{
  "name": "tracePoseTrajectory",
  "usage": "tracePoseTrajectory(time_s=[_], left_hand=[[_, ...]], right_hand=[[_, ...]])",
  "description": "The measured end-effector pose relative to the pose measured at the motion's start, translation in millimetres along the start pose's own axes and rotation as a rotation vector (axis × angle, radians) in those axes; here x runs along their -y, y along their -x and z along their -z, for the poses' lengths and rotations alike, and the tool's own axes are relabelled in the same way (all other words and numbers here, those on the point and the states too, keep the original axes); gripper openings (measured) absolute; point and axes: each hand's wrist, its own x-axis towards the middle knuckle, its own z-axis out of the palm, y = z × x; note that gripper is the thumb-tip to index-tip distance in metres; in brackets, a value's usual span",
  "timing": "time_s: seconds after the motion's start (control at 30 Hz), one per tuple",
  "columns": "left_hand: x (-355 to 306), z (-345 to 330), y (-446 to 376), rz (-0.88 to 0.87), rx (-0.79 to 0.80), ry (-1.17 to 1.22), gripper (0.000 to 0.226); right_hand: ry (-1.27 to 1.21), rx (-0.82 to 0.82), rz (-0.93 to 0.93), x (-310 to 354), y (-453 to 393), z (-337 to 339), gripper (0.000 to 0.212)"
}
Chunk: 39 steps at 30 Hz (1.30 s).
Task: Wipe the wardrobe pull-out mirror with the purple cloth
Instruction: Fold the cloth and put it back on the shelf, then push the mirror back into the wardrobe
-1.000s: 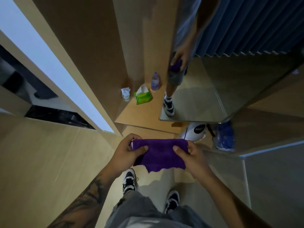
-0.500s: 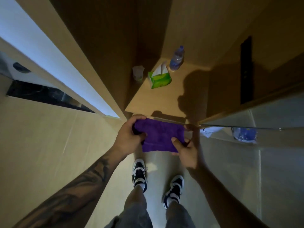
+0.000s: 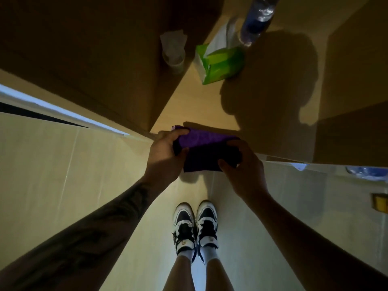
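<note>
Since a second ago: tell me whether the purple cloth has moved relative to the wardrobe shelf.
Yes. The purple cloth, gripped by the left hand and right hand, moved forward: it now overlaps the front edge of the wardrobe shelf.

shelf (image 3: 189, 97): wooden
wipes (image 3: 222, 64): green pack, on shelf
bottle (image 3: 255, 19): behind wipes
cup (image 3: 173, 53): left of wipes
sneakers (image 3: 195, 225): on floor

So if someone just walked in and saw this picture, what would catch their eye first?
Probably the purple cloth at the centre, held at its two ends by the left hand and the right hand. Next, the bright green tissue pack on the wooden shelf above, beside a water bottle, and the black-and-white sneakers on the floor below.
</note>
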Motion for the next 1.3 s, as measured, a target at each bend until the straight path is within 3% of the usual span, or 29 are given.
tracePoseTrajectory(time_s=[0.23,0.47,0.67,0.97,1.13,1.3], left_hand=[[41,-40,-89,-0.043,-0.017,-0.188,0.065],[50,-48,-96,-0.093,0.011,-0.455,0.07],[25,-19,-57,-0.129,0.041,-0.634,0.07],[-66,52,41,-0.121,0.089,-0.655,0.063],[-132,91,107,-0.158,0.069,-0.714,0.065],[-193,126,170,-0.136,0.084,-0.613,0.062]], right_hand=[[0.137,-0.131,0.185,-43,-96,-51,0.048],[0.441,-0.177,0.107,-53,-101,-69,0.051],[0.631,-0.004,0.093,-22,-72,-42,0.067],[0.587,0.05,0.157,77,20,39,0.064],[0.714,0.082,0.187,129,88,75,0.065],[0.721,0.108,0.221,178,157,108,0.062]])
